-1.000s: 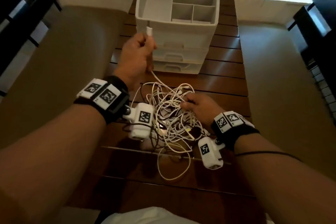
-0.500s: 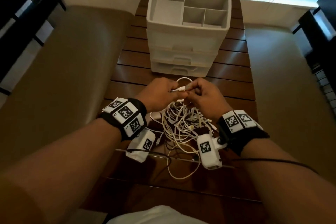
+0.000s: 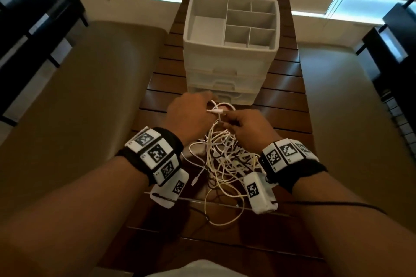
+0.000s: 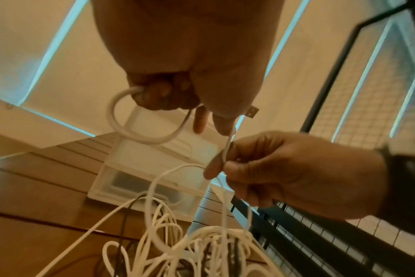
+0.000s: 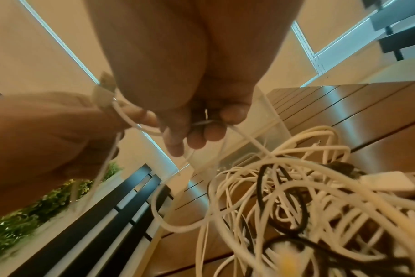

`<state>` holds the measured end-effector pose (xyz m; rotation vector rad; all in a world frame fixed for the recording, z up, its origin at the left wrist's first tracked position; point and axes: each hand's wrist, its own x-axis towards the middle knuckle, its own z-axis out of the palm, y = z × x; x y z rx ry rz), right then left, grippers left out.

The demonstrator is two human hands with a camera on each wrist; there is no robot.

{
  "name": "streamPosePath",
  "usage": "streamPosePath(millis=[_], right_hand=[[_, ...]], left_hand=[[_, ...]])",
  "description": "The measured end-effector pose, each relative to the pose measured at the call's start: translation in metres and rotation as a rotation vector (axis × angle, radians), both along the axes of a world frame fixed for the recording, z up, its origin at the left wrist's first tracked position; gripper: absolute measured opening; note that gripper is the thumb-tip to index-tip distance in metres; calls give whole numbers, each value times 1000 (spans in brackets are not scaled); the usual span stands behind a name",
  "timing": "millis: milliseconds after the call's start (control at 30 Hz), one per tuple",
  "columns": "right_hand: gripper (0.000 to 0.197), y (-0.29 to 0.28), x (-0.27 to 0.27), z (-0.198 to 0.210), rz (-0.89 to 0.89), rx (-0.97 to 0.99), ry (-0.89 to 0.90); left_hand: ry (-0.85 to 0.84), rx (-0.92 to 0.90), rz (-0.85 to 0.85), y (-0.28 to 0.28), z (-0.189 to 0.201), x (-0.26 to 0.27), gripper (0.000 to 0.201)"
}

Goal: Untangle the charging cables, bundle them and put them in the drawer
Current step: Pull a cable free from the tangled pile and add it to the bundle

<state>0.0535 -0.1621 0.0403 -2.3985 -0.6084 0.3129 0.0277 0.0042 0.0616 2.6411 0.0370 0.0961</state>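
Observation:
A tangle of white and black charging cables point(image 3: 227, 159) lies on the wooden slatted table point(image 3: 283, 105) between my wrists. My left hand point(image 3: 191, 114) grips one white cable point(image 4: 142, 135) with a small loop of it hanging from the curled fingers and its USB plug point(image 4: 252, 112) sticking out. My right hand point(image 3: 245, 126) pinches the same white cable point(image 5: 246, 138) a little further along, close to the left hand. The rest of that cable runs down into the tangle point(image 5: 296, 206). The white drawer unit point(image 3: 229, 56) stands just beyond the hands, its drawers closed.
The drawer unit's top is an open tray with several empty compartments point(image 3: 249, 18). Beige cushioned seats point(image 3: 90, 96) flank the narrow table. Dark furniture point(image 3: 396, 47) stands at both far sides. A black wire point(image 3: 337, 203) trails from my right wrist.
The left hand came down from in front of the drawer unit with the plug. The right hand left the pile and took the same cable; a loop now hangs from the left hand.

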Motion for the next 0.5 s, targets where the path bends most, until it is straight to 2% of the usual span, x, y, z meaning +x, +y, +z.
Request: streamPosePath(millis=[100,167,233,333,400,500], right_hand=[[13,-10,3,-7,-234,10,-8],[12,-18,3,-11,-302,37,-6],[10,-19,-1,-9,-222,28,12],[9,-17,-11,-5,-135,88,99],[8,-18,-14,-3,-125,130,129],[10,-20,-15,-1,-58,101,156]], left_hand=[[-4,-49,92,2,0,-4,65],[-45,-83,75,-1,2,-12,61],[-59,-146,4,-10,1,-18,49],[-2,-205,18,-14,-6,-16,52],[-28,-48,16,-11,-5,-13,53],[-27,111,-144,-14,-3,-17,40]])
